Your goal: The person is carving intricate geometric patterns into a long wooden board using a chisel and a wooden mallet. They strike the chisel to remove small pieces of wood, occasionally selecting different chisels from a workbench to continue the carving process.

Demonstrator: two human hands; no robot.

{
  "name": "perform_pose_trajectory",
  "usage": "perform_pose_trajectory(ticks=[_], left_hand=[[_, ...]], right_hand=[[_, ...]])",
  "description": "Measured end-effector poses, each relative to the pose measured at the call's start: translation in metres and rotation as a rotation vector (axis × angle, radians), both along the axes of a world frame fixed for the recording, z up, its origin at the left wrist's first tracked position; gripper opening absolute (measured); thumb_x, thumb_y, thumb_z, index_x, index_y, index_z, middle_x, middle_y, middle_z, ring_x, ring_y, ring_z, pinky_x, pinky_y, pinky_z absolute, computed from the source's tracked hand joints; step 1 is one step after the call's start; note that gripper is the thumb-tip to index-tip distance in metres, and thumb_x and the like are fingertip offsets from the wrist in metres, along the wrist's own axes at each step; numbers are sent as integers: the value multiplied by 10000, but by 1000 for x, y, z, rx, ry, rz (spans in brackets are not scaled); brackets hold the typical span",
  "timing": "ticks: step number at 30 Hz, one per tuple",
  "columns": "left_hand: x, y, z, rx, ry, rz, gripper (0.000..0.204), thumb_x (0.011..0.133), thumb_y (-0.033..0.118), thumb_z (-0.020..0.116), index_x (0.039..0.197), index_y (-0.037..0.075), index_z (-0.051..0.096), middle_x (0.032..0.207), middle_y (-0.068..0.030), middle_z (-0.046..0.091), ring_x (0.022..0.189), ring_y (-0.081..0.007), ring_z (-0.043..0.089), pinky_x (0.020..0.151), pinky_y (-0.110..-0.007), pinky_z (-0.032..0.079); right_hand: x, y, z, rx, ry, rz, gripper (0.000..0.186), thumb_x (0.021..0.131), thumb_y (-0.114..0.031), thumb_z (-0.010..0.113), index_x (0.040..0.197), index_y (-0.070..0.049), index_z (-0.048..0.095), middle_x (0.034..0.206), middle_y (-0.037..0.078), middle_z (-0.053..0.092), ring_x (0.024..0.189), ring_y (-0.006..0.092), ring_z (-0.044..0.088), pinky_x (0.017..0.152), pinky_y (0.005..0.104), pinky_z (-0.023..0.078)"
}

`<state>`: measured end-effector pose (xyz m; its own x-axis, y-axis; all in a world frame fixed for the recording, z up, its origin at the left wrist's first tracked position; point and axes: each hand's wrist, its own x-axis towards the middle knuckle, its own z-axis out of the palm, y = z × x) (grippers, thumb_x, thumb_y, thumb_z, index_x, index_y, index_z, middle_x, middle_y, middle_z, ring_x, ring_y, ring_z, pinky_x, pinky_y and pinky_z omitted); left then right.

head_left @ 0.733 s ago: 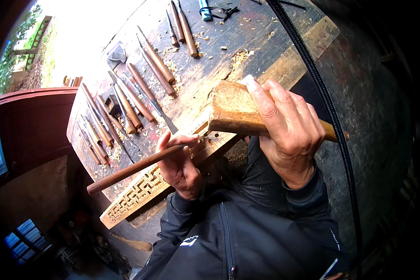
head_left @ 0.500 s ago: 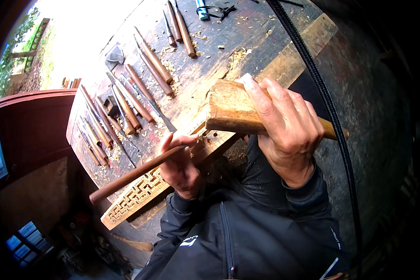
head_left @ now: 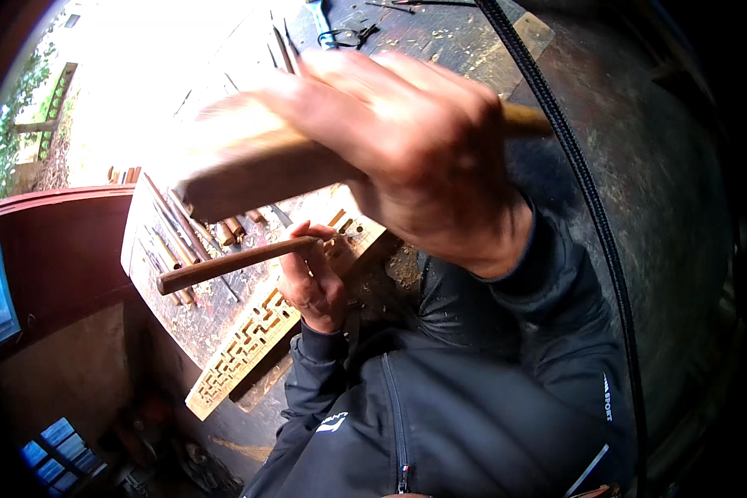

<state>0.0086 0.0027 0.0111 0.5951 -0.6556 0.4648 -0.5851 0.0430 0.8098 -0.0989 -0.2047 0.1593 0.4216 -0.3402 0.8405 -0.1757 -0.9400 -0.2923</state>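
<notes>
Some white lettering [head_left: 608, 402] marks the black jacket [head_left: 473, 382] — left fingers [head_left: 293, 267] hold a wooden-handled tool [head_left: 228, 266], right fingers [head_left: 332, 112] a mallet [head_left: 266, 176].

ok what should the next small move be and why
Probably bring the wooden mallet down on the free end of the chisel: the right hand holds the mallet raised, and the left hand holds the chisel over the carved board.

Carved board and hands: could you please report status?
Left hand: holding wooden-handled tool. Right hand: gripping mallet. Carved board: partly covered. Mallet hiding some bench tools.
</notes>
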Motion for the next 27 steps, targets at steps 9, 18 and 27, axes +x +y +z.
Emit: perform_pose_trajectory(ticks=[9,18,27], left_hand=[[22,21,-24,68,-257,0,320,953,-53,683,1271,-36,722,1034,-191,800,891,-320,775,819,-401,593],[5,14,-17,-59,-225,90,121,956,44,802,1070,6,816,838,-117,778,709,-284,731,703,-394,584],[10,19,-46,-6,-193,206,263,933,-20,716,1185,-10,790,842,-149,742,679,-271,673,677,-382,545]], right_hand=[[33,21,67,-208,121,231,203,957,-249,780,1142,-171,747,1025,42,764,1053,213,747,916,400,581],[48,28,60,-352,-28,112,163,851,-260,779,975,-168,729,915,13,693,918,194,727,765,369,562],[52,30,60,-382,-85,63,141,746,-272,777,809,-164,711,806,-17,622,782,174,707,615,338,542]])
